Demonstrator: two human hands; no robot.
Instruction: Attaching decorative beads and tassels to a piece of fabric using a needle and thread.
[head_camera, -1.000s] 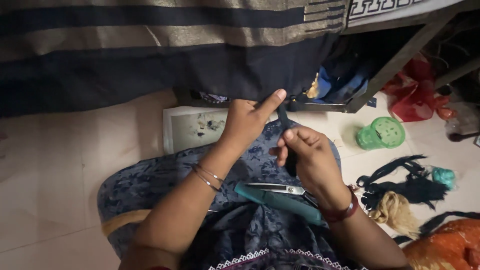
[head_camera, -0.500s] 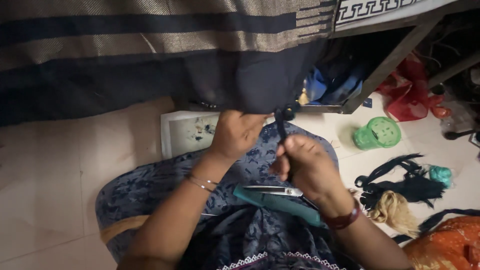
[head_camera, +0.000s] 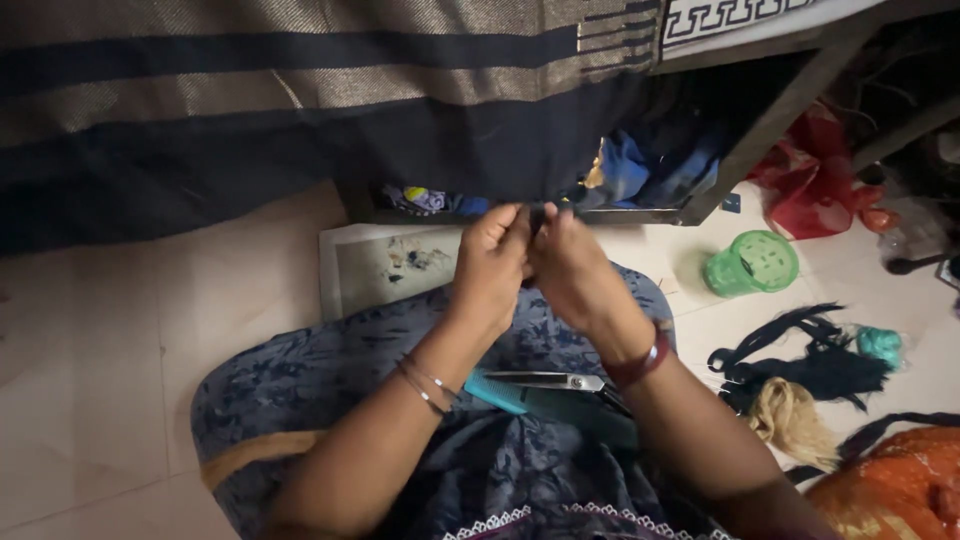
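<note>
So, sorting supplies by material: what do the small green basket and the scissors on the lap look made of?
The green basket looks like moulded plastic: glossy, with an open lattice. The scissors show bright metal blades; their teal handles look plastic, though partly hidden.

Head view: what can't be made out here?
- Dark strand between left hand and right hand: mostly covered by the fingers; grip unclear.
- Scissors: handles hidden under the right forearm.
- Orange cloth: cut off by the bottom-right edge.
- Clutter under the frame: too dark to identify.
</note>
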